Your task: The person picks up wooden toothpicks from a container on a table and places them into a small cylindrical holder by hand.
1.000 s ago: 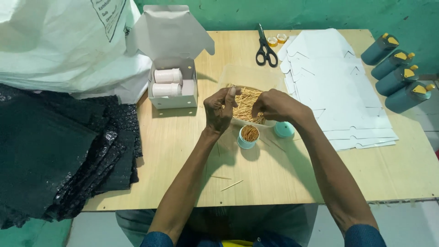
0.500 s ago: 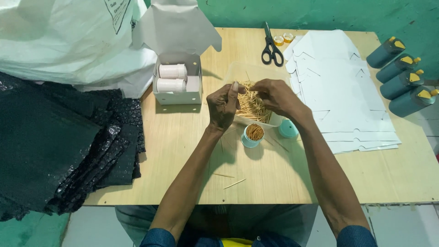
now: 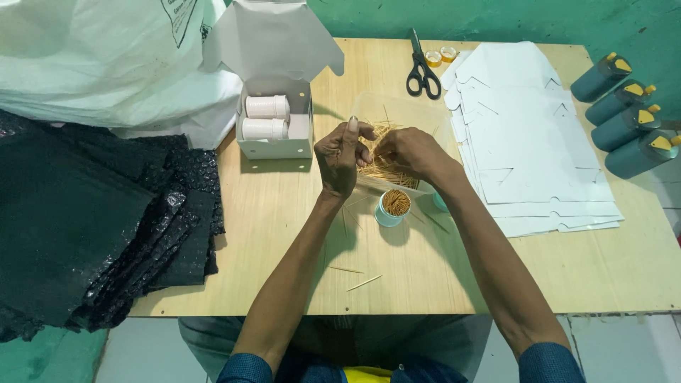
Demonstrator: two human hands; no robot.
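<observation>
Hovering together over a clear plastic tray (image 3: 418,106) heaped with wooden toothpicks (image 3: 386,170), both hands meet at the fingertips above the pile. The left hand (image 3: 340,156) is raised with its back to the camera, one finger pointing straight up and the others curled inward toward the right hand; it seems to pinch a few toothpicks, though how many cannot be told. The right hand (image 3: 411,152) lies cupped, knuckles up, its fingers closed down into the toothpicks just beside the left fingertips.

Just below both hands, toward the person, stands a small teal round container (image 3: 392,208), upright and packed with toothpicks standing on end; it sits close under the wrists, between the two forearms. A teal lid (image 3: 439,203) peeks out from under the right forearm. A few loose toothpicks (image 3: 363,283) lie on the wooden table (image 3: 284,234) nearer the person, beside the left forearm.

Beyond the left hand is an open white carton (image 3: 275,135) with two white cylindrical containers (image 3: 267,117) lying inside. Beyond the right hand are black-handled scissors (image 3: 423,71), and outward from the right hand a stack of flat white die-cut cartons (image 3: 532,142). Farther out on that side lie four dark teal bottles with yellow caps (image 3: 624,120). Outward from the left hand lies a pile of black bubble wrap (image 3: 92,220).
</observation>
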